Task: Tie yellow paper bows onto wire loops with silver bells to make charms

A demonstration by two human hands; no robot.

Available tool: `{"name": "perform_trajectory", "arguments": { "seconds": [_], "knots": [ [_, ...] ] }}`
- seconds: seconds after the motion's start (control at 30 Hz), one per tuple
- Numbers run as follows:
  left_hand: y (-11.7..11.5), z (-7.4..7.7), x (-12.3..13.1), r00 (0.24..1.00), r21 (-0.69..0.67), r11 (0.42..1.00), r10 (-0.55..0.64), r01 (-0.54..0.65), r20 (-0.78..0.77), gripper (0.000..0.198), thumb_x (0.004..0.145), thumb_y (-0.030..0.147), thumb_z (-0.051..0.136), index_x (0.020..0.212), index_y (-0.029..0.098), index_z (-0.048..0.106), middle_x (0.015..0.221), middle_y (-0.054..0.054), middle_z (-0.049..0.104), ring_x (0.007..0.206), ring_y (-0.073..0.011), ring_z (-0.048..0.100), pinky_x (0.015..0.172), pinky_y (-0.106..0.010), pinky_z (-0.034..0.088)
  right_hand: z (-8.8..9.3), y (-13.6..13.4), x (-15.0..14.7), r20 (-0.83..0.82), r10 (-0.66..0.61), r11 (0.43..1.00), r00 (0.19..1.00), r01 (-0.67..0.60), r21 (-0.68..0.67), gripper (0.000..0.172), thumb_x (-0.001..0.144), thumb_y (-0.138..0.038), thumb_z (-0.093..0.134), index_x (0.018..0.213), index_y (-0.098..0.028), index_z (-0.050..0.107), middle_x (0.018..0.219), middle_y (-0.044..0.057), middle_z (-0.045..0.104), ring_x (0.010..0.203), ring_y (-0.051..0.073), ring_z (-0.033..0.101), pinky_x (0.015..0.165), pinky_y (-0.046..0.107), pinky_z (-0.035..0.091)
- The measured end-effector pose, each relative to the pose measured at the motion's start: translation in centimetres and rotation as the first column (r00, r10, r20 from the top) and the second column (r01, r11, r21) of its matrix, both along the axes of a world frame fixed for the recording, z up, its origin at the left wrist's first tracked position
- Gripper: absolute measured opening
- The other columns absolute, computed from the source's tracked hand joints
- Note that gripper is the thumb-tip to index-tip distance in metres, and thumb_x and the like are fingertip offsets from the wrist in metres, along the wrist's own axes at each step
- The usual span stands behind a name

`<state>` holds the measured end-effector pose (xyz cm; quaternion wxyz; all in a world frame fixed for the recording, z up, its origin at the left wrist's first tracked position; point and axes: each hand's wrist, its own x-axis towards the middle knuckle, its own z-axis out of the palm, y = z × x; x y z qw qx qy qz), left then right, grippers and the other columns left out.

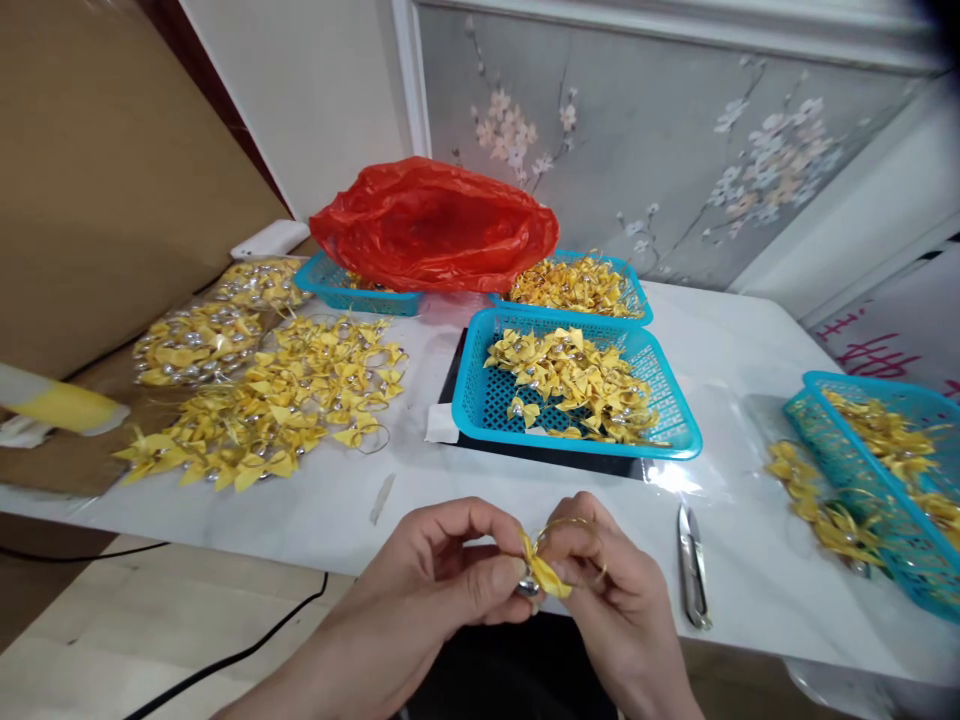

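My left hand (439,580) and my right hand (611,590) meet at the table's near edge, both pinched on one small yellow ribbon bow (546,574) with a silver bell and a thin gold cord loop. A blue plastic basket (679,415) with several more yellow bows stands just beyond my hands. A large loose pile of finished yellow bows (277,400) lies on the table to the left.
Small thread snips (694,565) lie right of my hands. A tilted blue basket (885,470) of bows sits at the right edge. Two more blue baskets and a red plastic bag (431,225) stand at the back. A black cable (225,655) runs on the floor.
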<state>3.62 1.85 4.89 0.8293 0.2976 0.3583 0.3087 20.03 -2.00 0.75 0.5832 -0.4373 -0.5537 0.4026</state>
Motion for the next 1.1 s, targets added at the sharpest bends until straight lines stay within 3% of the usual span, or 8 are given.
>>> {"name": "perform_trajectory", "arguments": {
  "seconds": [0.27, 0.47, 0.67, 0.9, 1.1],
  "knots": [
    [0.0, 0.8, 0.1, 0.998, 0.078, 0.996, -0.041, 0.045, -0.052, 0.012, 0.074, 0.022, 0.084, 0.079, 0.018, 0.074, 0.079, 0.003, 0.074, 0.07, -0.0058, 0.061, 0.065, -0.012, 0.045, -0.7, -0.1, -0.2, -0.1, 0.032, 0.999, 0.994, -0.032, -0.005, 0.014, 0.091, -0.014, 0.059, 0.083, -0.024, 0.066, 0.076, -0.002, 0.049, 0.068, 0.012, 0.052, 0.06, 0.022, 0.042],
    [0.1, 0.5, -0.1, 0.994, 0.198, 0.977, -0.064, 0.08, -0.085, 0.011, 0.08, 0.023, 0.078, 0.089, 0.024, 0.072, 0.08, 0.004, 0.066, 0.074, -0.009, 0.055, 0.066, -0.018, 0.04, -0.8, 0.0, 0.0, -0.142, 0.079, 0.997, 0.987, -0.081, -0.009, 0.015, 0.092, -0.015, 0.059, 0.087, -0.026, 0.068, 0.078, -0.002, 0.048, 0.071, 0.012, 0.052, 0.061, 0.023, 0.043],
    [0.0, 1.1, -0.2, 0.986, 0.345, 0.931, -0.07, 0.12, -0.153, 0.004, 0.084, 0.018, 0.071, 0.084, 0.021, 0.07, 0.081, 0.003, 0.057, 0.077, -0.0126, 0.051, 0.069, -0.024, 0.039, -0.9, -0.1, 0.2, -0.142, 0.125, 0.992, 0.982, -0.128, -0.011, 0.018, 0.094, -0.015, 0.057, 0.088, -0.027, 0.069, 0.08, -0.001, 0.048, 0.075, 0.013, 0.05, 0.066, 0.025, 0.042],
    [0.1, 0.9, -0.3, 0.979, 0.326, 0.937, -0.066, 0.127, -0.192, 0.004, 0.082, 0.019, 0.073, 0.081, 0.022, 0.073, 0.085, 0.003, 0.058, 0.077, -0.0124, 0.048, 0.071, -0.024, 0.037, -1.0, 0.0, 0.4, -0.151, 0.157, 0.987, 0.976, -0.161, -0.011, 0.019, 0.095, -0.016, 0.057, 0.084, -0.026, 0.07, 0.08, 0.0, 0.05, 0.077, 0.016, 0.051, 0.069, 0.028, 0.042],
    [0.2, 0.7, -0.2, 0.973, 0.324, 0.936, -0.071, 0.141, -0.219, 0.004, 0.082, 0.019, 0.073, 0.08, 0.022, 0.074, 0.082, 0.003, 0.057, 0.073, -0.0118, 0.046, 0.067, -0.025, 0.036, -1.0, 0.1, 0.0, -0.196, 0.128, 0.989, 0.972, -0.138, -0.043, 0.015, 0.093, -0.02, 0.062, 0.078, -0.023, 0.064, 0.075, -0.002, 0.05, 0.07, 0.013, 0.052, 0.061, 0.025, 0.042]
  ]
}}
